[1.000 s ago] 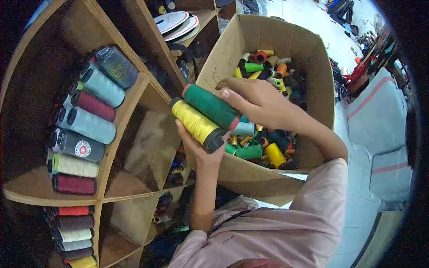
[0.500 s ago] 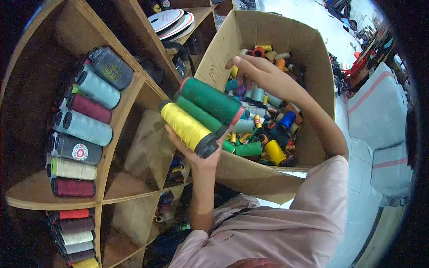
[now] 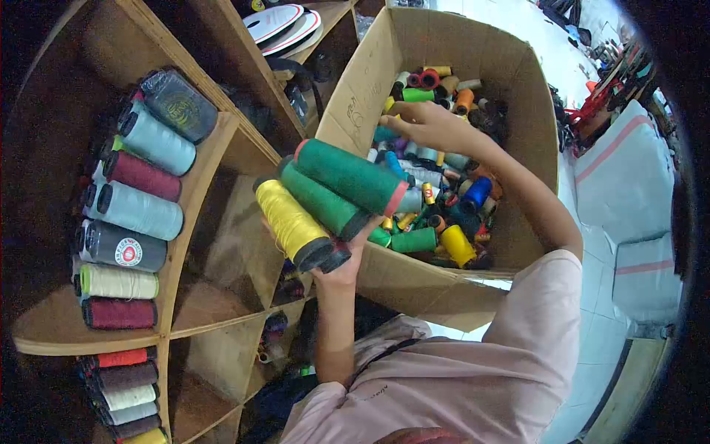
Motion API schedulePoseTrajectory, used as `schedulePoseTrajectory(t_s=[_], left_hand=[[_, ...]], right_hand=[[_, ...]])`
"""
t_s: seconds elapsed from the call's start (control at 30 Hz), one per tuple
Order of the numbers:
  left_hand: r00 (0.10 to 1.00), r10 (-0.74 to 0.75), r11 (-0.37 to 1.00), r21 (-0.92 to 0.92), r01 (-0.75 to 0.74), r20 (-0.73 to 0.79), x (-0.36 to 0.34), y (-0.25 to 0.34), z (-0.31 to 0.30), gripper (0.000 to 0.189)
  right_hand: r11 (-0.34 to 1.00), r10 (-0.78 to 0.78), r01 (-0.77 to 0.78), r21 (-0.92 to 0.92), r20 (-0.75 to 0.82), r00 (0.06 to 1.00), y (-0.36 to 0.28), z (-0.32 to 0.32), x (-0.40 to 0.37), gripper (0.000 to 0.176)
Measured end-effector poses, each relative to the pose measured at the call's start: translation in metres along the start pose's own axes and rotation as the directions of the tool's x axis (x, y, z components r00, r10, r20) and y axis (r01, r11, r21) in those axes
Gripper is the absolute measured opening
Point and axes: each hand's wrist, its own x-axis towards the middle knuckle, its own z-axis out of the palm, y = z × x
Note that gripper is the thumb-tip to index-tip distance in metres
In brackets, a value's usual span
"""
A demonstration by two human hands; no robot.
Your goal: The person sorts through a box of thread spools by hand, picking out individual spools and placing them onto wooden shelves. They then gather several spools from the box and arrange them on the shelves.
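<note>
My left hand [image 3: 346,268] is closed around a bundle of large thread spools, held over the gap between shelf and box. A yellow spool [image 3: 288,222] is at the left of the bundle, a green spool [image 3: 322,198] in the middle and a darker green spool with red ends [image 3: 351,176] at the right. Another black spool end shows underneath. My right hand [image 3: 425,124] hovers inside the cardboard box [image 3: 510,81], above the mixed spools, with its fingers apart and nothing visible between them. Near its fingertips lies a small yellow spool [image 3: 390,105].
Rows of spools stand on the wooden shelf [image 3: 196,192] at the left, with more on the level below. White discs [image 3: 274,24] lie on an upper compartment. Beyond the box, white sacks [image 3: 625,177] rest on the tiled floor at the right.
The bundle in my left hand has shifted slightly left and down, its spools turned a little. My right hand has moved slightly right and its fingers have lowered, uncovering a bright green spool.
</note>
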Motion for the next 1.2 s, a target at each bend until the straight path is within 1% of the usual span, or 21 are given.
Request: schedulePoseTrajectory(t_s=[0.03, 0.1, 0.17, 0.23, 0.3, 0.37, 0.43, 0.5, 0.63, 0.67, 0.73, 0.8, 0.83, 0.87, 0.93, 0.97, 1.0, 1.03, 1.1, 1.17, 1.2], left_hand=[[1.0, 0.017, 1.0, 0.009, -0.017, 0.02, 0.0, 0.0, 0.001, 0.094], [0.995, -0.097, 0.995, 0.021, 0.097, -0.036, -0.002, 0.002, -0.005, 0.095], [0.996, -0.08, 0.997, 0.007, 0.081, -0.051, -0.006, 0.003, -0.004, 0.095], [0.996, -0.067, 0.998, -0.008, 0.066, -0.064, -0.01, 0.005, -0.004, 0.096], [0.989, -0.068, 0.995, -0.075, 0.058, -0.135, -0.014, 0.009, -0.005, 0.1], [0.99, -0.054, 0.998, -0.04, 0.049, -0.133, -0.021, 0.013, -0.004, 0.097], [0.989, -0.03, 0.999, 0.036, 0.036, -0.146, -0.029, 0.016, -0.006, 0.092], [0.988, 0.013, 0.991, 0.13, 0.008, -0.157, -0.038, 0.02, -0.008, 0.087], [0.978, 0.133, 0.949, 0.305, -0.079, -0.161, -0.052, 0.034, -0.011, 0.076], [0.975, 0.163, 0.937, 0.332, -0.105, -0.153, -0.052, 0.038, -0.013, 0.074], [0.972, 0.211, 0.919, 0.361, -0.16, -0.106, -0.058, 0.046, -0.013, 0.069], [0.973, 0.219, 0.912, 0.34, -0.23, 0.071, -0.065, 0.054, -0.019, 0.067], [0.967, 0.242, 0.904, 0.344, -0.254, 0.078, -0.068, 0.054, -0.017, 0.067], [0.972, 0.223, 0.973, 0.048, -0.227, 0.079, -0.068, 0.051, -0.017, 0.085], [0.97, 0.219, 0.952, -0.243, -0.188, 0.107, -0.07, 0.055, -0.012, 0.103], [0.967, 0.222, 0.969, -0.143, -0.204, 0.126, -0.07, 0.058, -0.008, 0.101], [0.965, 0.219, 0.976, -0.045, -0.215, 0.143, -0.071, 0.059, -0.005, 0.099], [0.963, 0.222, 0.974, -0.084, -0.211, 0.153, -0.071, 0.057, -0.006, 0.098], [0.958, 0.229, 0.969, -0.13, -0.208, 0.172, -0.07, 0.057, -0.003, 0.098], [0.945, 0.321, 0.873, 0.408, -0.269, -0.064, -0.07, 0.055, 0.008, 0.095], [0.944, 0.324, 0.874, 0.401, -0.275, -0.059, -0.069, 0.054, 0.01, 0.095]], right_hand=[[1.0, 0.001, -0.001, 0.0, 0.002, 1.0, 0.007, 0.003, 0.002, 0.058], [0.999, -0.016, 0.016, 0.047, -0.006, 1.0, 0.019, 0.008, 0.004, 0.049], [0.996, -0.08, 0.079, -0.045, -0.028, 0.996, 0.03, 0.014, 0.009, 0.046], [0.983, 0.025, -0.018, -0.18, 0.038, 0.999, 0.03, 0.015, 0.008, 0.043], [0.978, 0.02, -0.01, -0.208, 0.043, 0.999, 0.043, 0.029, 0.011, 0.044], [0.931, 0.116, -0.083, -0.355, 0.073, 0.991, 0.072, 0.061, 0.022, 0.047], [0.886, 0.117, -0.004, -0.463, 0.215, 0.969, 0.142, 0.107, 0.049, 0.053], [0.889, 0.429, -0.29, -0.355, 0.423, 0.798, 0.176, 0.134, 0.071, 0.049], [0.888, 0.314, -0.058, -0.457, 0.508, 0.802, 0.215, 0.193, 0.096, 0.055], [0.887, 0.406, -0.237, -0.397, 0.421, 0.812, 0.215, 0.204, 0.098, 0.056], [0.91, 0.407, -0.33, -0.252, 0.38, 0.831, 0.246, 0.237, 0.11, 0.055], [0.894, 0.429, -0.354, -0.275, 0.296, 0.853, 0.244, 0.241, 0.108, 0.051], [0.885, 0.439, -0.368, -0.285, 0.253, 0.862, 0.24, 0.241, 0.105, 0.049], [0.897, 0.396, -0.3, -0.326, 0.286, 0.872, 0.237, 0.231, 0.109, 0.05], [0.905, 0.306, -0.157, -0.395, 0.35, 0.885, 0.225, 0.208, 0.114, 0.053], [0.895, 0.442, -0.404, -0.187, 0.26, 0.858, 0.203, 0.185, 0.101, 0.056], [0.9, 0.388, -0.342, -0.27, 0.14, 0.911, 0.195, 0.178, 0.1, 0.059], [0.888, 0.317, -0.289, -0.357, 0.02, 0.948, 0.183, 0.167, 0.096, 0.062], [0.912, 0.268, -0.226, -0.343, 0.081, 0.96, 0.152, 0.126, 0.085, 0.065], [0.96, 0.261, -0.255, -0.111, 0.044, 0.964, 0.098, 0.093, 0.066, 0.062], [0.978, 0.179, -0.172, -0.117, 0.051, 0.983, 0.071, 0.076, 0.054, 0.056]])
